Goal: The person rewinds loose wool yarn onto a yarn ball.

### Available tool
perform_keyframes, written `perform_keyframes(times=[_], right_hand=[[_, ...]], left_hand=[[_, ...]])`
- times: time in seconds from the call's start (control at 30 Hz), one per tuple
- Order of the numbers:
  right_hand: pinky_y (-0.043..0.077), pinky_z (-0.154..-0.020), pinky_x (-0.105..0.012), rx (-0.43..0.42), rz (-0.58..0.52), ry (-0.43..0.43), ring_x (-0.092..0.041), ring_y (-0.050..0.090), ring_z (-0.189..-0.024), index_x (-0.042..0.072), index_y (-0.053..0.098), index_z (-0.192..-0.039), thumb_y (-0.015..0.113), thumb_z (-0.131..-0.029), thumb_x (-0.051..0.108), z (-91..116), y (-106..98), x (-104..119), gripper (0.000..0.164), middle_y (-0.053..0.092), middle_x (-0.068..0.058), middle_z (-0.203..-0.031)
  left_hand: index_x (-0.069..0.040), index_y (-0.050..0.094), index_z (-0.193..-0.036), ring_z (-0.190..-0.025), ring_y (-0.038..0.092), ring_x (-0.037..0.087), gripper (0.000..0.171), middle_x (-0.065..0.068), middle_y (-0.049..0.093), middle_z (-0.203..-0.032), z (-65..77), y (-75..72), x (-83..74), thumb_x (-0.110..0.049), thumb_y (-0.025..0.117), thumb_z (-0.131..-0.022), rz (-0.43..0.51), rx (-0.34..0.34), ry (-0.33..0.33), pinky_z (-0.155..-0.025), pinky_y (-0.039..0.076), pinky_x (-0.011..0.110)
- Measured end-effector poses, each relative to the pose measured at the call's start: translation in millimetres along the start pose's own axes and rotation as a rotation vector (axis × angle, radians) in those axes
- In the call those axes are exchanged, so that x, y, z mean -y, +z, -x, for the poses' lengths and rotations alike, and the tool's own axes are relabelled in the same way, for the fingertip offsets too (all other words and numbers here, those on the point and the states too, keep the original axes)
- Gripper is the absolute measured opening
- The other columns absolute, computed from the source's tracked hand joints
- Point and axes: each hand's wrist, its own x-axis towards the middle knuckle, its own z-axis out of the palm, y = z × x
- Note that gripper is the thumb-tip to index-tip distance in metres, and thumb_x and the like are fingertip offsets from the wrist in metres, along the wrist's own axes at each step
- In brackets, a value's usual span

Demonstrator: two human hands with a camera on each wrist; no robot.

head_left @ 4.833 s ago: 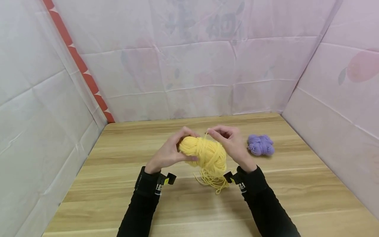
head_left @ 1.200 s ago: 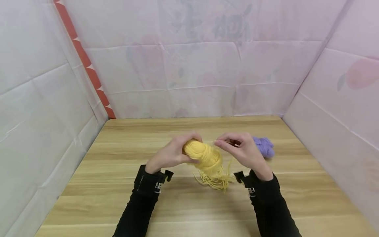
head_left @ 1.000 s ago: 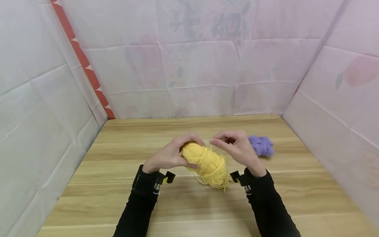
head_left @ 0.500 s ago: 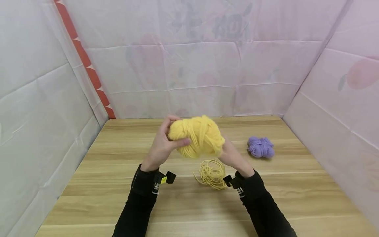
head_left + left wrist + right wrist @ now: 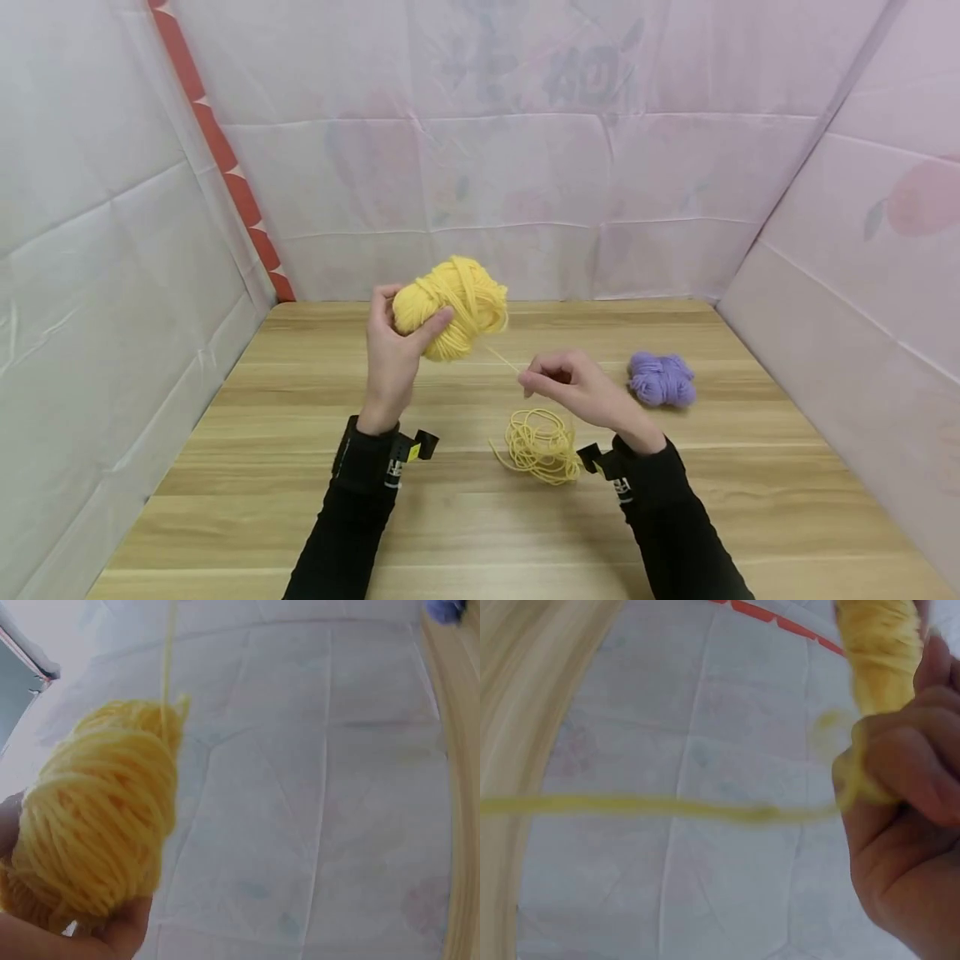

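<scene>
My left hand [image 5: 393,358] grips a thick skein of yellow yarn [image 5: 453,308] above the table, thumb across its front. A single strand [image 5: 501,359] runs from the skein down to my right hand [image 5: 573,387], where thumb and fingertips pinch it. Below on the table lies a loose heap of unwound yellow yarn [image 5: 542,446]. In the left wrist view the skein [image 5: 97,810] fills the left side, with the strand rising from its top. The right wrist view has the strand [image 5: 630,805] trailing leftward from the curled fingers [image 5: 915,765].
A small purple yarn skein [image 5: 662,379] lies on the wooden table [image 5: 262,500], to the right of my right hand. White patterned sheets [image 5: 510,167] enclose the table at the back and both sides.
The yellow skein has gone up and left with my left hand. My right hand passed behind the skein half a second ago and now stands apart on the right, strand stretched between.
</scene>
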Motion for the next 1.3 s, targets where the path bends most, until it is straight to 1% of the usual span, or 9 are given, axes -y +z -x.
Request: perform_keyframes(times=[0.17, 0.33, 0.53, 0.7, 0.87, 1.0, 1.13, 1.23, 1.3], right_hand=[[0.036, -0.048, -0.023, 0.082, -0.053, -0.031, 0.0, 0.037, -0.056, 0.016, 0.068, -0.082, 0.057, -0.096, 0.009, 12.4, -12.5, 13.7, 0.02, 0.06, 0.006, -0.072], [0.034, -0.045, -0.025, 0.078, -0.12, -0.127, -0.005, 0.038, -0.057, 0.016, 0.068, -0.083, 0.057, -0.093, -0.002, 22.3, -18.5, 23.0, 0.023, 0.053, 0.001, -0.069], [0.031, -0.045, -0.028, -0.092, -0.165, -0.157, -0.012, 0.037, -0.055, 0.01, 0.068, -0.087, 0.057, -0.09, -0.008, 29.5, -21.5, 29.4, 0.021, 0.052, 0.004, -0.07], [0.029, -0.047, -0.028, -0.296, -0.166, -0.112, -0.012, 0.034, -0.055, 0.007, 0.068, -0.089, 0.056, -0.094, -0.001, 28.3, -23.4, 27.7, 0.015, 0.047, 0.008, -0.068], [0.027, -0.052, -0.028, -0.434, -0.16, -0.101, -0.012, 0.033, -0.058, 0.003, 0.067, -0.09, 0.057, -0.095, 0.003, 20.4, -23.6, 17.3, 0.011, 0.04, 0.004, -0.064], [0.026, -0.049, -0.028, -0.486, -0.17, -0.122, -0.012, 0.033, -0.055, -0.002, 0.066, -0.089, 0.058, -0.095, 0.004, 11.0, -21.9, 4.4, 0.011, 0.039, 0.005, -0.061], [0.029, -0.047, -0.027, -0.491, -0.152, -0.092, -0.011, 0.035, -0.053, -0.004, 0.066, -0.089, 0.06, -0.094, 0.005, 0.7, -17.7, -8.7, 0.012, 0.04, 0.006, -0.059], [0.031, -0.047, -0.026, -0.464, -0.131, -0.037, -0.008, 0.036, -0.052, -0.004, 0.068, -0.092, 0.061, -0.093, 0.006, -7.1, -10.7, -18.7, 0.012, 0.044, 0.006, -0.059], [0.036, -0.048, -0.023, -0.412, -0.139, -0.01, -0.006, 0.041, -0.053, -0.001, 0.07, -0.093, 0.061, -0.094, 0.008, -11.7, -4.5, -24.8, 0.012, 0.053, 0.009, -0.062]], left_hand=[[-0.007, 0.042, -0.114, -0.1, 0.061, 0.023, 0.05, 0.009, 0.055, -0.112, -2.8, -3.4, 5.4, -0.002, 0.077, -0.079, -0.114, -0.035, -0.009, -0.079, 0.058, 0.032], [-0.002, 0.045, -0.113, -0.104, 0.057, 0.024, 0.052, 0.013, 0.055, -0.113, -3.5, -5.4, 13.5, -0.003, 0.08, -0.075, -0.343, 0.031, 0.029, -0.087, 0.051, 0.038], [-0.004, 0.052, -0.113, -0.109, 0.059, 0.031, 0.054, 0.016, 0.063, -0.115, -1.6, -2.0, 19.7, -0.004, 0.084, -0.069, -0.604, 0.252, 0.109, -0.098, 0.047, 0.047], [-0.007, 0.053, -0.112, -0.108, 0.061, 0.028, 0.055, 0.012, 0.064, -0.114, 1.8, 2.2, 19.9, -0.002, 0.084, -0.068, -0.68, 0.49, 0.099, -0.097, 0.05, 0.044], [-0.01, 0.053, -0.112, -0.102, 0.06, 0.019, 0.053, 0.007, 0.063, -0.11, 5.6, 4.4, 20.6, -0.004, 0.084, -0.07, -0.629, 0.73, 0.098, -0.091, 0.053, 0.033], [-0.012, 0.053, -0.11, -0.1, 0.059, 0.014, 0.051, 0.004, 0.061, -0.107, 7.4, 5.1, 20.5, -0.008, 0.085, -0.07, -0.503, 0.841, 0.095, -0.089, 0.052, 0.028], [-0.013, 0.052, -0.111, -0.101, 0.059, 0.015, 0.051, 0.006, 0.059, -0.111, 8.9, 5.4, 16.1, -0.006, 0.084, -0.071, -0.326, 0.898, 0.019, -0.088, 0.054, 0.031], [-0.013, 0.052, -0.114, -0.1, 0.06, 0.018, 0.053, 0.008, 0.058, -0.113, 10.3, 5.2, 11.1, -0.003, 0.082, -0.072, -0.245, 0.884, -0.041, -0.087, 0.055, 0.035], [-0.013, 0.051, -0.114, -0.099, 0.06, 0.02, 0.052, 0.009, 0.057, -0.113, 11.3, 5.3, 8.4, 0.0, 0.081, -0.073, -0.206, 0.851, -0.073, -0.084, 0.056, 0.037]])
